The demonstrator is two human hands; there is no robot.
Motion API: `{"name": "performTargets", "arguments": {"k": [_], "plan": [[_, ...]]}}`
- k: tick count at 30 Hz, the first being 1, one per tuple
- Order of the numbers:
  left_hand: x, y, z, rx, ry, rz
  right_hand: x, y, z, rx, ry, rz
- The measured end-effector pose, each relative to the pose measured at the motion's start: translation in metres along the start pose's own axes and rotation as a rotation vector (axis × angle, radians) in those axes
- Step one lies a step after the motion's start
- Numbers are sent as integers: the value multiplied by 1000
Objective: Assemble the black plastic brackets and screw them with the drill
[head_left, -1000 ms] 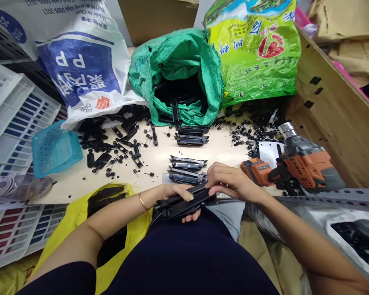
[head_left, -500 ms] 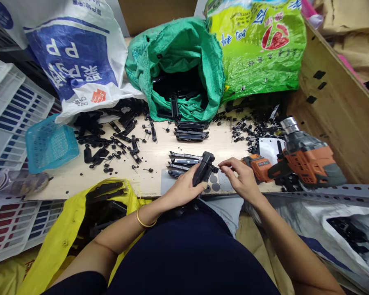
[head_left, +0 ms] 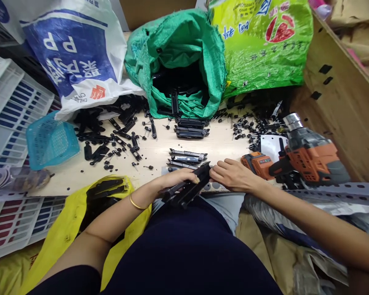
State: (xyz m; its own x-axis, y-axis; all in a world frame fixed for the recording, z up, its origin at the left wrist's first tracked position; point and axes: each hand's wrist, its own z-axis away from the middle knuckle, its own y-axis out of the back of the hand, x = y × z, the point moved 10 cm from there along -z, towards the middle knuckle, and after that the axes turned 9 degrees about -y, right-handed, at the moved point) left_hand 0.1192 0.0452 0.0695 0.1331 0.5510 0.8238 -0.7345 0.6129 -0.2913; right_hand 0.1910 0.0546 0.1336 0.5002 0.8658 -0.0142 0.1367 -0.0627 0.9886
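Observation:
Just over the table's front edge, my left hand is closed around a long black plastic bracket with two parallel arms. The bracket slants from lower left to upper right, close in front of my body. At its upper right end, my right hand has its fingers curled and pressed against it; whether a small part is also between those fingers is hidden. Right behind the bracket lie several similar black pieces side by side. Farther back, another stack of black brackets rests before the green sack.
An orange cordless driver lies at right. Loose black parts and small pins are scattered across the tabletop. A green sack, a blue basket and a yellow bag surround the work area.
The bracket has tilted down and flatter, with its arms now showing. My right hand has moved left from beside the bracket onto its end. The view has shifted slightly.

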Motion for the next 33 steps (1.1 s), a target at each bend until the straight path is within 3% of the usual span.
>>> {"name": "performTargets", "arguments": {"k": [2,6,7,9,11,16,18,20,23,25,27,29,31,33], "plan": [[-1,0,-4,77,-56,-22,13,-5,-6,-16,-141,-197],[20,15,-6,503,-424,-372,67,-42,-4,51,-889,-900],[24,18,-5,596,-477,-474,69,-58,-1,50,-1037,-1124],[26,22,-6,673,-511,-608,60,-83,-3,-20,-1171,-1486],[28,25,-10,629,-520,-642,60,-85,-4,-42,-1170,-1537],[33,30,-9,536,-495,-602,83,-30,-2,255,-883,-825],[32,28,-10,531,-464,-600,80,-29,-4,273,-837,-752],[30,27,-10,558,-439,-631,82,-47,-4,233,-934,-900],[24,32,-10,592,-401,-708,65,-93,-5,-33,-1090,-1331],[18,35,-12,560,-386,-729,53,-106,-4,-151,-1096,-1428],[15,37,-12,522,-390,-720,60,-94,-2,-59,-1035,-1213],[15,39,-10,498,-402,-687,66,-69,-2,85,-892,-828],[15,38,-8,467,-402,-622,57,-55,-6,124,-691,-509],[14,35,-7,421,-384,-537,45,-53,-8,115,-532,-358]]}}
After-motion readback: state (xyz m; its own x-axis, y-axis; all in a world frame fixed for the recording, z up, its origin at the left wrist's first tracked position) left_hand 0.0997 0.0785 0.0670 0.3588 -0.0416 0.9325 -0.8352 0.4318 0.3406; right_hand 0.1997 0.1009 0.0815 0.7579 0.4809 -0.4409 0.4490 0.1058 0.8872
